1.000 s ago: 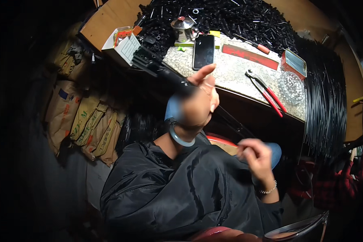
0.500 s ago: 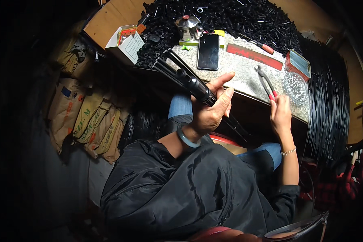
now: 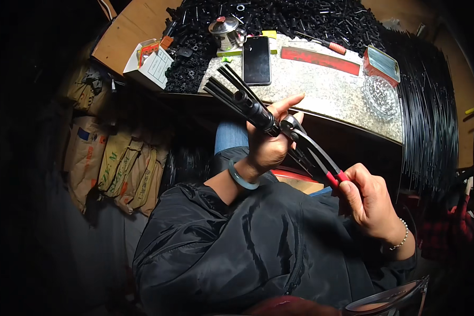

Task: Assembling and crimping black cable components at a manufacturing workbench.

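Note:
My left hand (image 3: 271,150) is closed around a black umbrella frame (image 3: 252,109), a bundle of thin ribs around a hollow tube. The ribs point to the upper left, and thin dark ends come out below the palm. Its index finger stretches out to the right. In my right hand (image 3: 373,199) are pincers (image 3: 288,125) with red grips, held by the handles. The pincers' jaws are right at the joint of the frame, beside my left fingers; whether they bite on anything is too small to tell.
On the bench (image 3: 326,100) lie a phone (image 3: 256,60), a red strip (image 3: 320,60) and a screwdriver (image 3: 336,48). A metal pot (image 3: 226,37), white box (image 3: 154,66), tin (image 3: 382,64) and glass dish (image 3: 380,97) stand around. Black parts (image 3: 310,21) heap behind; black rods (image 3: 429,116) hang right.
My right hand has lifted the pincers off the bench and brought them down and left to the umbrella frame. My left hand keeps its hold on the frame nearly in place.

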A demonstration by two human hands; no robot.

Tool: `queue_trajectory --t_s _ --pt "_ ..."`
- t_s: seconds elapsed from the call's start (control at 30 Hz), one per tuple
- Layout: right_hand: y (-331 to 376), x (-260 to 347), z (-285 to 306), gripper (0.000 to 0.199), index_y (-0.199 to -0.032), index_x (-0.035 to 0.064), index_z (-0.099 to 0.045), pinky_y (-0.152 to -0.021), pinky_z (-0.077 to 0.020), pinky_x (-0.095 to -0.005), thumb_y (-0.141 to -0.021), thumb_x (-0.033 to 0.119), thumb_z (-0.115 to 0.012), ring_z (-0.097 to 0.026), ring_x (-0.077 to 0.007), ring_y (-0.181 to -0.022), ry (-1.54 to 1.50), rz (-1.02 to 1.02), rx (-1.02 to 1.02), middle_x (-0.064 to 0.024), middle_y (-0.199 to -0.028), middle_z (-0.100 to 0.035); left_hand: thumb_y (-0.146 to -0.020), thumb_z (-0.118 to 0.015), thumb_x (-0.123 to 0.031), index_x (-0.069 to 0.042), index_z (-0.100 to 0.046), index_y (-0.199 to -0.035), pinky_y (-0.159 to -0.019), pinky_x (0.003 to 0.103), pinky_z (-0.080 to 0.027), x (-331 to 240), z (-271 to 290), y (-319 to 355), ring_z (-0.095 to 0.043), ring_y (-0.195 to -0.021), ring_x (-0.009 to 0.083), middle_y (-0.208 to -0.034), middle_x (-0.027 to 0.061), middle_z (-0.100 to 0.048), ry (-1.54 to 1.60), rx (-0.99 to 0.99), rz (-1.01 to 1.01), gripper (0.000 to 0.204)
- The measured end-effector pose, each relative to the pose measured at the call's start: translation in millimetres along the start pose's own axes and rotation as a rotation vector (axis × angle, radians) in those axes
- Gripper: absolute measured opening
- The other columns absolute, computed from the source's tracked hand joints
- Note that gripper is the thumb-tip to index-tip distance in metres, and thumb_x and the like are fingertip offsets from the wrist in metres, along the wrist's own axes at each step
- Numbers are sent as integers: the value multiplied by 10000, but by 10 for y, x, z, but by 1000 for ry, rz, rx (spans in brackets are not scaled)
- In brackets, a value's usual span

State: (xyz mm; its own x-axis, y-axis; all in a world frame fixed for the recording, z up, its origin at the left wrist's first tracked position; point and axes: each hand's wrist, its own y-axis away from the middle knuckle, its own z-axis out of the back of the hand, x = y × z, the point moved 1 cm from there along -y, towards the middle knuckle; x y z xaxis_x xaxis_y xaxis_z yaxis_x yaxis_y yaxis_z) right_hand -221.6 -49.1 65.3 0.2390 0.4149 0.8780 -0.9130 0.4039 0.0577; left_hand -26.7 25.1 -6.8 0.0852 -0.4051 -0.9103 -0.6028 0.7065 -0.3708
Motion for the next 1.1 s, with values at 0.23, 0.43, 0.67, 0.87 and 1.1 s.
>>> queue_trajectory --t_s 0.23,0.43,0.67,0.87,1.1 --pt "19 35 -6 149 -845 -15 -508 -456 -394 -271 -918 111 -538 -518 -160 -469 41 -22 15 -81 -563 -515 -830 -609 51 10 -579 -1164 -409 184 -346 -60 14 24 -419 -438 17 -546 -62 -440 -57 3 23 338" --pt "23 62 -37 129 -821 -19 -499 -462 -418 -269 -916 68 -501 -555 -179 -491 132 7 83 -99 -595 -546 -860 -598 -11 0 -599 -1140 -378 177 -302 -60 7 30 -394 -399 14 -515 -52 -453 15 -5 77 281" --pt "58 1 -156 92 -815 -12 -501 -453 -410 -346 -853 18 -579 -522 -331 -504 338 174 -10 -166 -613 -505 -866 -599 -30 2 -606 -1132 -373 177 -294 -46 22 15 -390 -394 17 -517 -45 -471 -49 10 54 268" --pt "28 -41 -183 95 -818 -10 -506 -458 -414 -354 -841 23 -592 -528 -330 -520 415 212 -50 -165 -636 -509 -850 -613 -18 4 -609 -1129 -370 183 -288 -83 12 -12 -385 -395 14 -514 -51 -459 -91 -31 71 280" --pt "17 -43 -112 84 -814 -6 -519 -455 -404 -340 -842 26 -592 -519 -315 -498 314 202 -25 -149 -600 -493 -825 -629 16 22 -600 -1129 -376 182 -290 -99 48 -15 -368 -393 8 -510 -64 -428 -80 35 47 306"
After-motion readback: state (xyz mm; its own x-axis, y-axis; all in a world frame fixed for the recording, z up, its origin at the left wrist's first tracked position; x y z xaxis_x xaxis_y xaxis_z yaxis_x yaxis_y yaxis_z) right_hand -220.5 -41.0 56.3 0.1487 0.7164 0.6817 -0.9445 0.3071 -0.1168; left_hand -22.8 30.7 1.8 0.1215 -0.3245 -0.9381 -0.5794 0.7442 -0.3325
